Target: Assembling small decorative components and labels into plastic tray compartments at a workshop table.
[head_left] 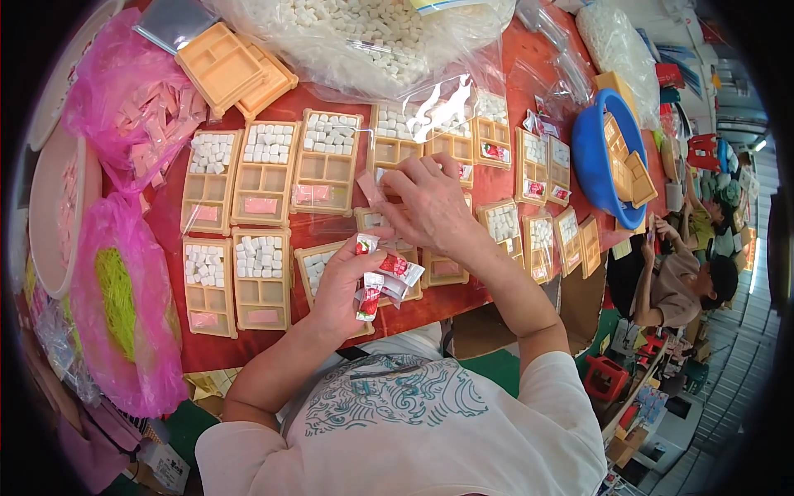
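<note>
My left hand point(341, 285) is closed around several small red-and-white wrapped sachets point(399, 266), which fan out from its fingers above the near trays. To its upper right, my right hand point(430, 202) bends over a cream compartment tray point(395, 151) with white pillow-shaped pieces in its far section. Its fingers are curled together, and what they hold, if anything, is hidden. A flat pink packet point(369, 188) stands tilted beside those fingertips. Under my left hand is another tray point(307, 253), partly covered. Trays to the left point(263, 178) hold white pieces and a pink packet each.
A large clear bag of white pieces point(372, 50) lies at the back. Pink bags point(132, 273) and pale basins point(58, 215) line the left. A blue basin point(608, 157) holds trays at the right; beyond it, another person point(674, 289) sits.
</note>
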### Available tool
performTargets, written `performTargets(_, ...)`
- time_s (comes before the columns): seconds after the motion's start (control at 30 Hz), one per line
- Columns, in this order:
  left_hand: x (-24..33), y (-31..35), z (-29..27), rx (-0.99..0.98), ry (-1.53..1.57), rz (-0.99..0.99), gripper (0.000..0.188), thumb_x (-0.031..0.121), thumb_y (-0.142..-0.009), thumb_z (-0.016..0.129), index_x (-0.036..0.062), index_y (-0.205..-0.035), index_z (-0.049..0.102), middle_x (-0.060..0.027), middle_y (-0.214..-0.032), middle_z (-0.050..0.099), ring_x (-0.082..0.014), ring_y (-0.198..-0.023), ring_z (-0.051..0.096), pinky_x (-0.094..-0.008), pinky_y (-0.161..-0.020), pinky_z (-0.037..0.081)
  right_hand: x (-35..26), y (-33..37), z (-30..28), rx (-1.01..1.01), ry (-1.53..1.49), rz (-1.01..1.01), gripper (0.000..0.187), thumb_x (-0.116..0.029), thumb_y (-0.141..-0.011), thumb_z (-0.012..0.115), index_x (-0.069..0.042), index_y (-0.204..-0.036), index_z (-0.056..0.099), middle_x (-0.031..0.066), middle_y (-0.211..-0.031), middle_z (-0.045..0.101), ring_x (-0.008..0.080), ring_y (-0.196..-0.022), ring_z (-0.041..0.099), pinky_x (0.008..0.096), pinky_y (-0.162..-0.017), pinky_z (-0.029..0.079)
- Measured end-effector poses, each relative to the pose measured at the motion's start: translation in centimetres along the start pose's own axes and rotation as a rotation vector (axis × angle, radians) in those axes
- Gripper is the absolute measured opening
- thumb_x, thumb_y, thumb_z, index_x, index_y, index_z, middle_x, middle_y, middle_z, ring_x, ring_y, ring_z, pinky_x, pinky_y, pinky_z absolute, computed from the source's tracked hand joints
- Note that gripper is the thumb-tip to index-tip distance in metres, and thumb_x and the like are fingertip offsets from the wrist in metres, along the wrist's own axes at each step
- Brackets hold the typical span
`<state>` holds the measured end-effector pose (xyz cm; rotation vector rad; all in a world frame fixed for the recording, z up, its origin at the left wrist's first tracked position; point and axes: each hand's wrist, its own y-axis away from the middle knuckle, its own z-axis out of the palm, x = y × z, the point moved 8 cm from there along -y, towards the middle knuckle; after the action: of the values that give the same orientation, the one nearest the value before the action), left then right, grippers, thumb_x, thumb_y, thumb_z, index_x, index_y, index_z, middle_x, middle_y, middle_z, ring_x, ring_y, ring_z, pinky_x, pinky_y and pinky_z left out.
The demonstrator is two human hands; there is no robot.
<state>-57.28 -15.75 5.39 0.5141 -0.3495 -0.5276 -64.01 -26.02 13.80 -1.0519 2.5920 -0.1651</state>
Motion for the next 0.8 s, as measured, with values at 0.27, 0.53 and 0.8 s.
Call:
performTargets(0.27,0.0,0.0,0.0,-0.059,-0.010,-0.035,0.033,0.004,-0.091,0.049,0.0022,-0.124,0.047,-0.0140,-0.096,0.063,-0.0239,-0.084,0.067,-0.0487,-0.073,0.060,0.8,-0.1,0.6,0.043,-0.048,0.041,0.011,-0.009,-0.075,0.065,-0.008,-0.084,0.059,0.0056,-0.085,0.056,0.0241,-0.083,0.055,0.0395,-0.085,0.036)
performTargets(0.53,0.0,-0.2,-0.2,-0.096,0.003,-0.023,0.033,0.004,-0.091,0.050,0.0009,-0.124,0.047,-0.0140,-0.094,0.063,-0.0233,-0.082,0.068,-0.0459,-0.072,0.061,2.4,-0.5,-1.0,0.128,-0.008,0.084,0.013,-0.002,-0.076,0.063,-0.008,-0.088,0.063,0.0052,-0.083,0.056,0.0239,-0.087,0.056,0.0403,-0.086,0.036)
performTargets(0.8,0.5,0.0,-0.3,-0.079,0.033,0.000,0.033,0.004,-0.091,0.049,0.0011,-0.124,0.047,-0.0133,-0.094,0.063,-0.0233,-0.082,0.068,-0.0450,-0.072,0.061,1.4,-1.9,0.2,-0.041,-0.020,-0.046,0.029,-0.003,-0.075,0.064,-0.016,-0.101,0.068,0.0046,-0.088,0.055,0.0237,-0.087,0.056,0.0410,-0.088,0.037)
